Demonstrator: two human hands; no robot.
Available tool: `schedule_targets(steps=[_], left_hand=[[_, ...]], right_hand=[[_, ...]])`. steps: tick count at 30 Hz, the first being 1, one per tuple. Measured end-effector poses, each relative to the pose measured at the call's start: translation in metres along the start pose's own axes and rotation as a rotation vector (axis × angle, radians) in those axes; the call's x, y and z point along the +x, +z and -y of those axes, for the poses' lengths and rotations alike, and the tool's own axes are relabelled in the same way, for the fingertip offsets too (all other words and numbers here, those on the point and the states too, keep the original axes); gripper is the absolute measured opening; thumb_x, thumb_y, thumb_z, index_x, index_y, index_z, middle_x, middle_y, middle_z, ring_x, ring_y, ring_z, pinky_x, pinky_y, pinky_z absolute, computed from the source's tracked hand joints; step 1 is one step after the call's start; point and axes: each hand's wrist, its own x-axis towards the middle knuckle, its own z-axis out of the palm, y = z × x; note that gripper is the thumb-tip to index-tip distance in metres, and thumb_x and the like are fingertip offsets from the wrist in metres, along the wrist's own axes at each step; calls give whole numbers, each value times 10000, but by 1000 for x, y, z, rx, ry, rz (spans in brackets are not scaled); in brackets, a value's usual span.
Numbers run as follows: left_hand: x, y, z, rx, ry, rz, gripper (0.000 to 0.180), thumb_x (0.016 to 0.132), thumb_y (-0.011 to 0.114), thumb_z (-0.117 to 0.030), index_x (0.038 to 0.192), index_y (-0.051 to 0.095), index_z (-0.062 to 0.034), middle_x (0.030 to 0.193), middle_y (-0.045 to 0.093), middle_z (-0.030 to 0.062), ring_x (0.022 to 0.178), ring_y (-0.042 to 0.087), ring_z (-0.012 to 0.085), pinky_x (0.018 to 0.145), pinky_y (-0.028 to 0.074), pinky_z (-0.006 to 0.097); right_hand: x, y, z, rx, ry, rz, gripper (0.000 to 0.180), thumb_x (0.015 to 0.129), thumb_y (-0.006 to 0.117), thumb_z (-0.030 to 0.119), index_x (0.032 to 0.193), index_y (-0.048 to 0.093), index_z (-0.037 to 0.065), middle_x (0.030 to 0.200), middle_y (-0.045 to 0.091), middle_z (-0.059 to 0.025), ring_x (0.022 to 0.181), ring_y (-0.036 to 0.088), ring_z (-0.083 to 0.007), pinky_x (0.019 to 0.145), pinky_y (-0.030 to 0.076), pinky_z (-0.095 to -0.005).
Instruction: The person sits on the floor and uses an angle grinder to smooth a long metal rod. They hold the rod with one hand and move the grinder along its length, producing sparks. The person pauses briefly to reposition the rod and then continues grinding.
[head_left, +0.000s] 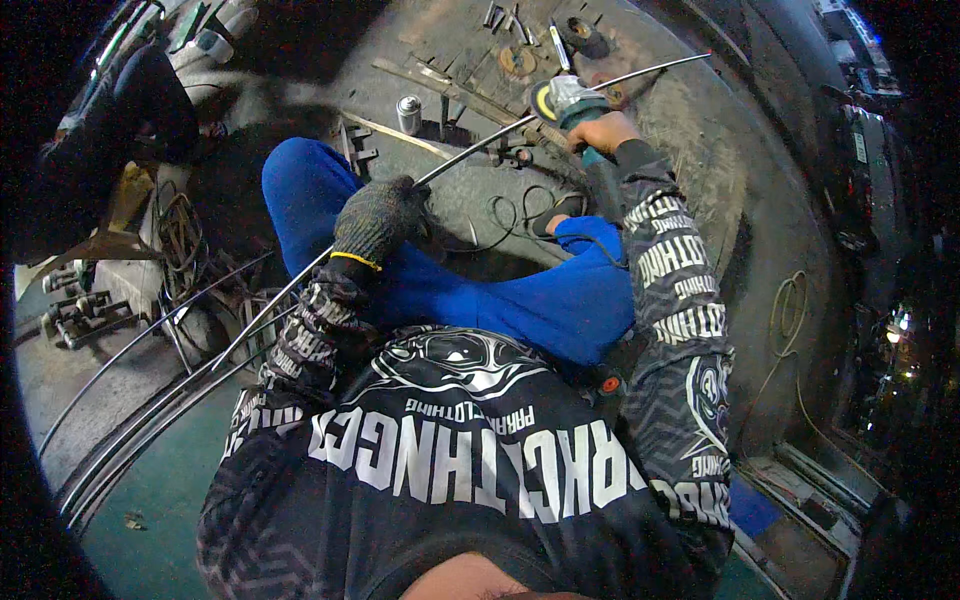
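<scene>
My left hand [378,222], in a dark grey knit glove with a yellow cuff edge, is closed around a long thin metal rod [470,152]. The rod runs slantwise from the lower left, past my left knee, up to the far right. My bare right hand [608,132] grips an angle grinder [578,104] with a silver head and a greenish body. Its yellowish round disc [545,101] is at the rod, beyond my left hand; whether it touches or spins I cannot tell.
A spray can [408,116] stands beyond my left hand. Loose discs [518,61] and small tools lie at the far side. A black cable [503,222] loops by my foot. More long rods [140,425] and metal fittings [88,318] lie left. Another person's leg [150,95] is upper left.
</scene>
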Motion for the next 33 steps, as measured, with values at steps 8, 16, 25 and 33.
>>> schedule_targets(steps=[8,16,25,33], left_hand=[[23,-14,14,-14,97,26,441,977,537,-436,991,721,-35,997,691,256,989,660,429,859,509,529],[38,-24,23,92,171,-28,431,964,568,-444,1001,725,-44,1020,695,243,978,667,422,856,527,513],[33,-45,2,82,22,9,455,975,527,-456,972,726,-46,969,697,242,940,671,424,826,521,526],[28,-37,6,57,33,-39,450,973,521,-455,953,707,-46,910,684,248,906,662,438,788,504,545]], right_hand=[[2,17,34,160,-49,-202,622,548,837,487,842,736,-52,959,733,-240,898,717,-336,815,557,-398],[-2,34,63,209,-103,-204,619,536,840,486,887,752,-17,1038,721,-254,979,698,-355,853,554,-391],[-34,23,89,309,-126,-137,711,540,874,411,1036,705,-70,1125,697,-271,1030,687,-366,893,553,-395],[-49,24,91,147,-117,-190,712,587,861,448,1038,726,-86,1147,710,-240,1077,692,-351,920,559,-412]])
